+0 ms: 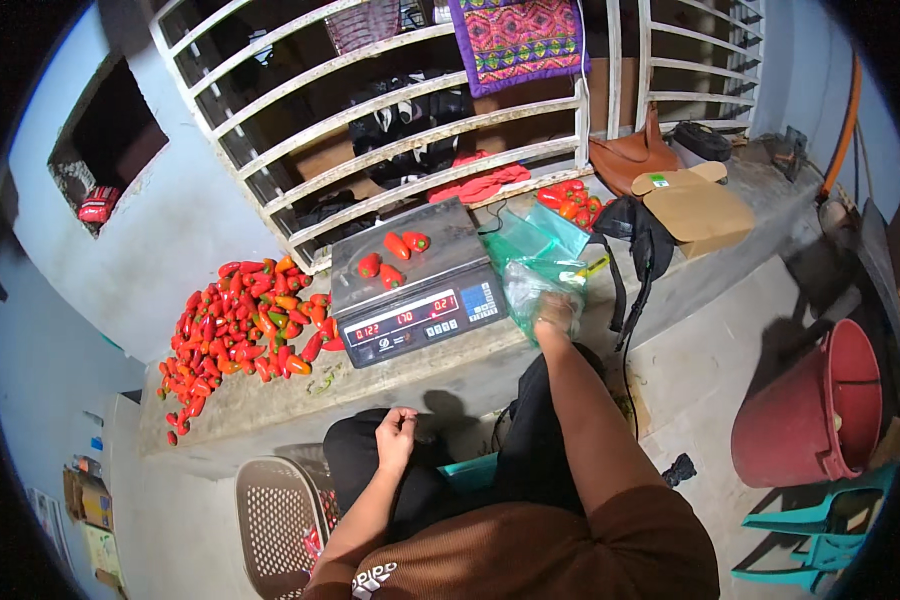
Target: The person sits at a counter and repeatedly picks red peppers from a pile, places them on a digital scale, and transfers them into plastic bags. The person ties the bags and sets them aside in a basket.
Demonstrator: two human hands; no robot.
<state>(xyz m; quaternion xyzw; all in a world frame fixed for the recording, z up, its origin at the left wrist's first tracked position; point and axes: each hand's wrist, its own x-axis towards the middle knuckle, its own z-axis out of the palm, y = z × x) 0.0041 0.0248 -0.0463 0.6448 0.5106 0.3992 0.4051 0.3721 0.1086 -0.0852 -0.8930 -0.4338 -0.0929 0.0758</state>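
Head view shows a seated person at a concrete desk (450,375) carrying a digital scale (415,285). Right hand (555,312) rests on a heap of clear plastic bags (535,265) just right of the scale, its fingers curled into the film and grasping it. Left hand (397,432) hangs over the lap, fingers loosely curled, holding nothing visible.

Four red peppers (393,256) lie loose on the flat scale pan, well apart from the large pepper pile (245,325) at the left.

Risks noted:
- The pan has no rim; a knock from the right forearm could roll peppers off.
- Thin bags cling together, so several may lift at once.
- Outer peppers of the pile lie near the desk edge and could drop onto the floor.
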